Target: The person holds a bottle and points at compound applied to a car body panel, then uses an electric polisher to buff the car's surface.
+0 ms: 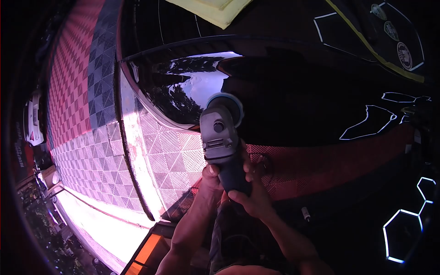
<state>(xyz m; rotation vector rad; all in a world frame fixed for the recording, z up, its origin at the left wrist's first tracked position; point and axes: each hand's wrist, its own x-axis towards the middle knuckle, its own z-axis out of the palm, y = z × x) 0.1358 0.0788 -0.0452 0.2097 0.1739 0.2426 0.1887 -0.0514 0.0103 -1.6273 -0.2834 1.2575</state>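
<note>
A rotary polisher (219, 133) with a grey head and dark handle reaches forward from my body. Its round pad with a blue rim (238, 107) is against the glossy black car panel (279, 110), though the contact face is hidden. My left hand (212, 178) is closed on the left side of the polisher's body, thumb uppermost. Around the rear of the handle wraps my right hand (254, 198), its thumb lying over the top. Parts of the fingers on both hands are hidden behind the tool.
A yellow towel (220, 11) lies on the car at the top. Red and grey floor tiles (75, 91) spread out at left. A small white bottle (305, 213) is at lower right. An orange-and-black box (149, 250) stands at lower left. Hexagonal lights reflect in the paint.
</note>
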